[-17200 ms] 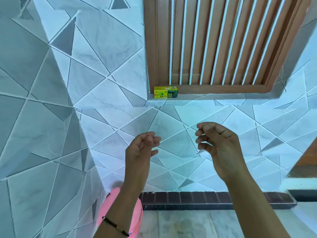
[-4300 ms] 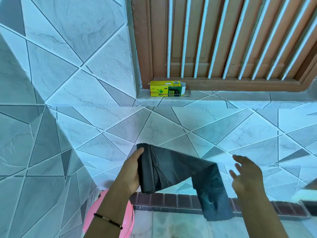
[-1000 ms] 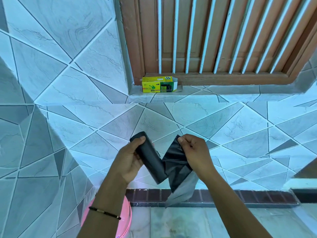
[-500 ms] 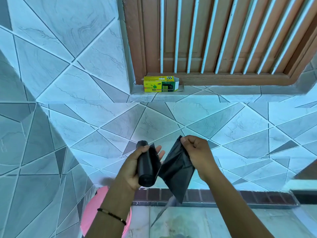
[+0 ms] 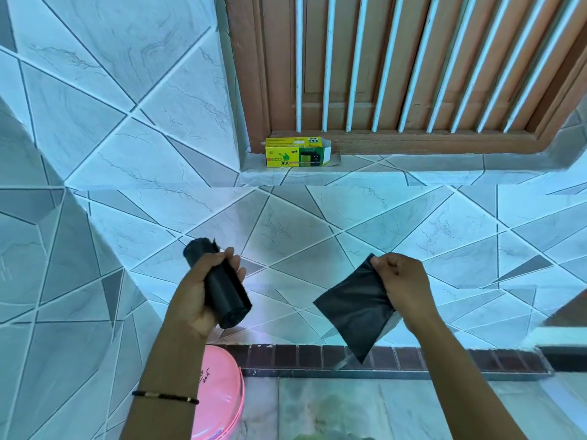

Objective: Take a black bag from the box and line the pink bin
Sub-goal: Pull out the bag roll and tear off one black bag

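My left hand [image 5: 199, 293] is closed around a black roll of bin bags [image 5: 219, 285], held tilted at chest height. My right hand [image 5: 401, 285] pinches the top corner of a single folded black bag [image 5: 354, 308], which hangs apart from the roll. The yellow and green bag box [image 5: 295, 152] stands on the tiled window ledge above, its right end flap open. The pink bin [image 5: 219, 398] sits on the floor at the lower left, partly hidden behind my left forearm.
A tiled wall [image 5: 317, 236] faces me, with a wooden barred window [image 5: 397, 68] above the ledge. A dark brick skirting strip [image 5: 397, 358] runs along the wall's foot. A tiled side wall [image 5: 47, 281] stands close on the left of the bin.
The single bag has come off the roll. My hands have moved apart, the left with the roll going left, the right with the bag going right.
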